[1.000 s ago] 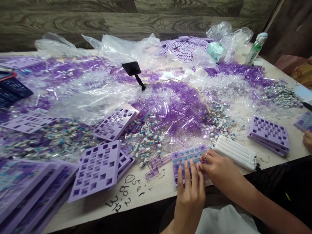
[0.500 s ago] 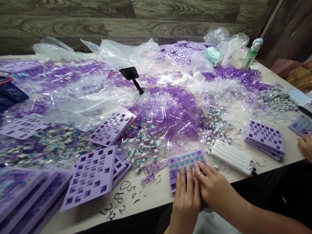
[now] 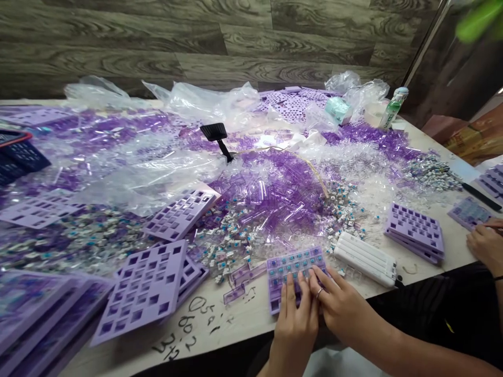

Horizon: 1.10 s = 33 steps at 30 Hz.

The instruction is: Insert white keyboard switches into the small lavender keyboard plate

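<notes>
At the table's front edge lies a purple keyboard plate [image 3: 275, 266] with rows of blue-topped switches. My left hand [image 3: 296, 319] bears on its lower part, fingers close together and bent over it, thumb hidden. My right hand [image 3: 343, 301], with a ring on one finger, presses its fingertips together on the plate's right side, against the left fingertips. Any small part between the right fingers is hidden. Clear purple strips [image 3: 247, 272] and loose switches [image 3: 231, 243] lie just left of the plate.
Bare purple plates [image 3: 141, 290] are stacked left and right. A white power bank [image 3: 365, 259] lies right of my hands. Heaped clear purple pieces [image 3: 271, 183] fill the middle, with a black phone stand [image 3: 214, 132] behind. Another person's hand [image 3: 485, 241] works at far right.
The view has shifted, so more of the right side shows and the table sits slightly lower. Both my hands stay on the keyboard plate. A blurred green shape has appeared at the upper right.
</notes>
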### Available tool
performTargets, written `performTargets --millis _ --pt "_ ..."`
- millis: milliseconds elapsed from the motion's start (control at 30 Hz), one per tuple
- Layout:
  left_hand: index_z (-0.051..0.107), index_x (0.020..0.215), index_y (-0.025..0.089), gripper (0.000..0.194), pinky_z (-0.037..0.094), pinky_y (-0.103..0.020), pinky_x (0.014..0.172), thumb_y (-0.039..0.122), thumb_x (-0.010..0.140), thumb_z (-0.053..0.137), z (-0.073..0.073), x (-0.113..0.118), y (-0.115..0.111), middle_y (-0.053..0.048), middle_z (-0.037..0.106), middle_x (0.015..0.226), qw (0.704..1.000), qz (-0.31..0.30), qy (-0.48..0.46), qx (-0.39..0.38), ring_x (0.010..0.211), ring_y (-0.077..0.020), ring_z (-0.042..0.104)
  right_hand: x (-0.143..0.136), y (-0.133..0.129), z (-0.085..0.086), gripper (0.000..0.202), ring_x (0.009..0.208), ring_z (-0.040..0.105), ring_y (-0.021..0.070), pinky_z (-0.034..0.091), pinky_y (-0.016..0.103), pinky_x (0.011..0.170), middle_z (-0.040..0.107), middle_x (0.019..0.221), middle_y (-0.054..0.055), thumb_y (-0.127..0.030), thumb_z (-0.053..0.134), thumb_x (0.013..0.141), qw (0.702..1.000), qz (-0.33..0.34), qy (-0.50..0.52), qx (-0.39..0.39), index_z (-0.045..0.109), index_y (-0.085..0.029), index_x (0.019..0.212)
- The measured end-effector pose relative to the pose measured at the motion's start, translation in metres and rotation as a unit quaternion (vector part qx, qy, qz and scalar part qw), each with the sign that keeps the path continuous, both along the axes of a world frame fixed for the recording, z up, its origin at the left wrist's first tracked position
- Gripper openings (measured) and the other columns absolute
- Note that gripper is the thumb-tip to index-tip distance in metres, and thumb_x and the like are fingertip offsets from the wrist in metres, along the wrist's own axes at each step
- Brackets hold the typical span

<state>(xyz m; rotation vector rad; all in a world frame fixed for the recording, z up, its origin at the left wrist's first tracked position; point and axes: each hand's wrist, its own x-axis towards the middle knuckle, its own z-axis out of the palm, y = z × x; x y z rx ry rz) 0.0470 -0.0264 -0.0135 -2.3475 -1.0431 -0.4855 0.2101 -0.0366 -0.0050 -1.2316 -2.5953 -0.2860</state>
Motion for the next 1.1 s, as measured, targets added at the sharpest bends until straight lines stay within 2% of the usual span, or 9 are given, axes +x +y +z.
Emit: performTargets --millis 133,200,300,400,533,633,767,967,1100 --pt "0.070 0.121 0.009 0.035 0.061 -0.039 0.092 0.006 0.094 0.048 0.006 -0.007 0.003 -0.013 0.073 0.126 0.999 -0.024 -0.022 -0.035 0.115 -0.0337 0.070 0.021 0.015 0.022 0.036 0.124 0.060 0.0229 0.047 0.042 0.111 0.069 0.131 0.013 -0.017 0.063 0.094 0.991 0.004 0.091 -0.095 0.067 -0.014 0.129" --pt "0.069 0.120 0.009 0.029 0.060 -0.039 0.093 0.010 0.096 0.052 0.008 -0.010 0.005 -0.013 0.072 0.127 0.997 -0.033 -0.050 -0.056 0.116 -0.0326 0.070 0.027 0.028 0.035 0.026 0.116 0.064 0.0187 0.050 0.036 0.103 0.072 0.120 0.008 -0.017 0.064 0.095 0.978 -0.002 0.144 -0.151 0.071 -0.021 0.119" --pt "0.063 0.122 0.012 0.025 0.059 -0.039 0.094 0.021 0.099 0.057 0.011 -0.015 0.012 -0.014 0.072 0.123 0.981 -0.050 -0.138 -0.124 0.115 -0.0292 0.069 0.026 0.050 0.050 0.013 0.101 0.067 0.0169 0.049 0.035 0.095 0.073 0.105 0.002 -0.018 0.073 0.090 0.968 -0.029 0.177 -0.175 0.074 -0.025 0.101" --pt "0.057 0.122 0.015 0.027 0.060 -0.039 0.091 0.029 0.098 0.061 0.011 -0.019 0.021 -0.014 0.070 0.119 0.947 -0.061 -0.240 -0.206 0.109 -0.0257 0.069 0.016 0.071 0.061 0.024 0.101 0.066 0.0196 0.047 0.034 0.088 0.071 0.106 0.002 -0.021 0.083 0.082 0.969 -0.046 0.133 -0.204 0.070 -0.024 0.102" --pt "0.053 0.113 0.020 0.025 0.059 -0.040 0.089 0.028 0.095 0.067 0.007 -0.022 0.027 -0.012 0.069 0.116 0.922 -0.087 -0.309 -0.218 0.105 -0.0248 0.067 -0.001 0.092 0.072 0.040 0.096 0.065 0.0236 0.047 0.033 0.077 0.070 0.099 0.007 -0.025 0.085 0.079 0.968 -0.048 0.011 -0.248 0.062 -0.015 0.110" --pt "0.052 0.110 0.021 0.023 0.059 -0.040 0.090 0.026 0.094 0.068 0.005 -0.023 0.027 -0.011 0.068 0.116 0.915 -0.101 -0.320 -0.223 0.106 -0.0242 0.066 -0.012 0.096 0.074 0.039 0.097 0.063 0.0253 0.049 0.033 0.075 0.068 0.104 0.012 -0.023 0.081 0.082 0.968 -0.047 -0.065 -0.236 0.059 -0.012 0.112" --pt "0.053 0.110 0.020 0.021 0.059 -0.041 0.091 0.026 0.095 0.066 0.007 -0.022 0.026 -0.010 0.067 0.113 0.910 -0.096 -0.335 -0.225 0.106 -0.0239 0.065 -0.019 0.089 0.066 0.028 0.095 0.060 0.0258 0.050 0.033 0.069 0.064 0.106 0.014 -0.016 0.069 0.087 0.971 -0.005 -0.086 -0.221 0.057 -0.011 0.112" --pt "0.054 0.107 0.020 0.021 0.058 -0.041 0.095 0.020 0.092 0.069 0.008 -0.022 0.026 -0.010 0.069 0.112 0.905 -0.107 -0.341 -0.231 0.109 -0.0235 0.064 -0.009 0.084 0.055 0.029 0.091 0.059 0.0225 0.049 0.031 0.070 0.062 0.103 0.011 -0.010 0.071 0.081 0.966 0.006 -0.003 -0.257 0.056 -0.012 0.105" --pt "0.055 0.108 0.020 0.023 0.055 -0.041 0.099 0.018 0.091 0.070 0.005 -0.022 0.023 -0.010 0.070 0.113 0.913 -0.110 -0.326 -0.221 0.114 -0.0238 0.063 0.005 0.079 0.051 0.029 0.091 0.060 0.0231 0.051 0.033 0.075 0.062 0.100 0.007 -0.018 0.078 0.082 0.972 -0.055 0.056 -0.222 0.055 -0.017 0.100"
